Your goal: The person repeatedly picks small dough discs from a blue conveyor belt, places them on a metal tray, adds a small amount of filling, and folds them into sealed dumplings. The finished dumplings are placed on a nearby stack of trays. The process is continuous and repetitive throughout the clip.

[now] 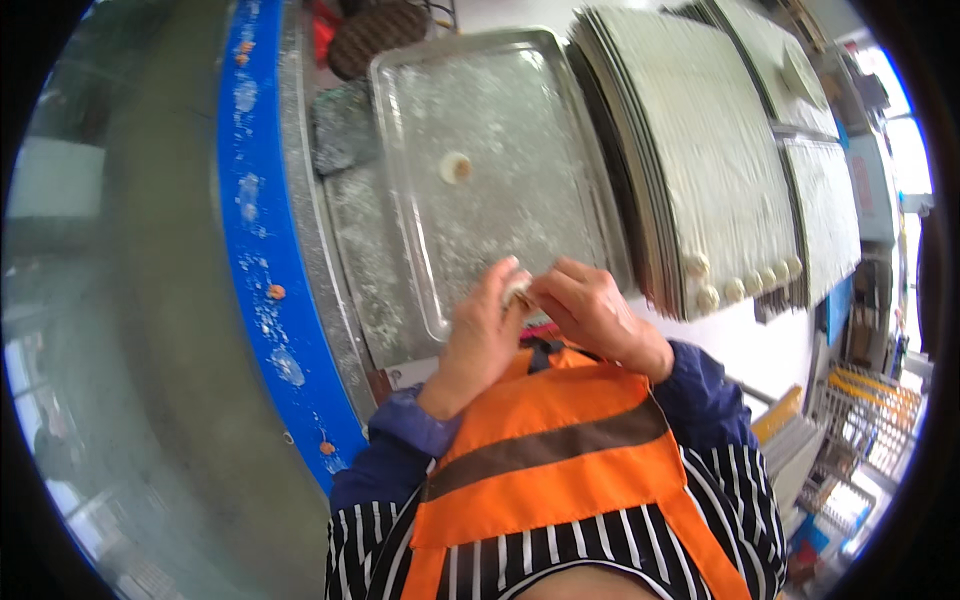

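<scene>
My left hand point(482, 325) cups a small white dough bun point(516, 290) over the near end of the metal tray point(520, 110). Against the bun's edge, the fingertips of my right hand point(588, 308) are pressed together, pinching the dough. Part of the bun is hidden behind the fingers. Farther up the floured tray lies a round dough wrapper point(449, 168) with a brownish lump of filling on it, touched by neither hand.
On the left runs a blue belt point(262, 235) with flour smears and orange-brown filling lumps point(276, 292). To the right stand stacked pale boards point(700, 130), with several finished buns point(735, 289) along the near edge. A dark brown round mat point(378, 38) lies beyond the tray.
</scene>
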Action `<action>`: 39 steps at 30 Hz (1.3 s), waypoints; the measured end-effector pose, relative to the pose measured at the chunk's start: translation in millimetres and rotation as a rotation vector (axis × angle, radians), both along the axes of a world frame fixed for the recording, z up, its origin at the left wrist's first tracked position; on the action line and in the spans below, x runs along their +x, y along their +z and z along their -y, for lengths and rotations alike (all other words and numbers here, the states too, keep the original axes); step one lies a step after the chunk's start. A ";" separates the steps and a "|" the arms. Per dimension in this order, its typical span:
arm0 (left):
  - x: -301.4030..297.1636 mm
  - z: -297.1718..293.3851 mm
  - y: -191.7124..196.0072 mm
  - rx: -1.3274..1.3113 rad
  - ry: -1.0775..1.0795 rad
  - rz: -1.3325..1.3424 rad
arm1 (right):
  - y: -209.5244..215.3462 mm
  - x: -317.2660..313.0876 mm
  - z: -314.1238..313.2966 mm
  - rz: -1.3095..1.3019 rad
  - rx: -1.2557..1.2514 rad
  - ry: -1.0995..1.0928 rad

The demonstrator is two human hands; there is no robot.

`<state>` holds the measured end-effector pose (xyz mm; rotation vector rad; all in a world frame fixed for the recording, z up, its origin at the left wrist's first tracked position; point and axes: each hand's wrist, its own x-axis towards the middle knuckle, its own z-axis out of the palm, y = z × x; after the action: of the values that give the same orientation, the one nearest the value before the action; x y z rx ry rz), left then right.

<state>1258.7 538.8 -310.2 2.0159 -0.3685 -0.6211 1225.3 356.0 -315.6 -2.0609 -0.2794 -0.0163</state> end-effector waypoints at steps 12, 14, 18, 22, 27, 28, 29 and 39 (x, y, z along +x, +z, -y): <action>30.7 30.8 -30.5 -0.291 0.329 -0.615 | -9.2 44.8 29.9 -0.141 0.110 -0.103; 36.2 34.9 -32.5 -0.191 0.250 -0.395 | -8.4 58.0 31.6 -0.215 0.149 -0.097; 56.9 38.3 -25.7 -0.083 0.195 -0.400 | -10.4 71.5 38.7 -0.171 0.092 -0.045; 80.0 44.9 -18.2 0.085 0.019 -0.154 | -5.7 91.7 42.3 -0.170 0.150 -0.017; 94.7 50.2 -22.1 -0.256 0.174 -0.323 | -8.0 103.4 52.0 -0.147 0.134 -0.079; 101.5 52.1 -14.4 -0.348 0.254 -0.459 | -6.6 107.3 55.3 -0.144 0.131 -0.073; 104.5 54.8 -7.3 -0.433 0.340 -0.596 | -4.8 109.4 57.8 -0.141 0.131 -0.067; 138.7 55.0 -10.1 0.003 0.059 -0.319 | 2.2 144.8 57.0 -0.135 0.138 -0.036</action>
<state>1397.4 483.9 -320.2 1.8832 -0.1169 -0.8897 1370.1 299.0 -313.4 -1.9199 -0.1537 0.0799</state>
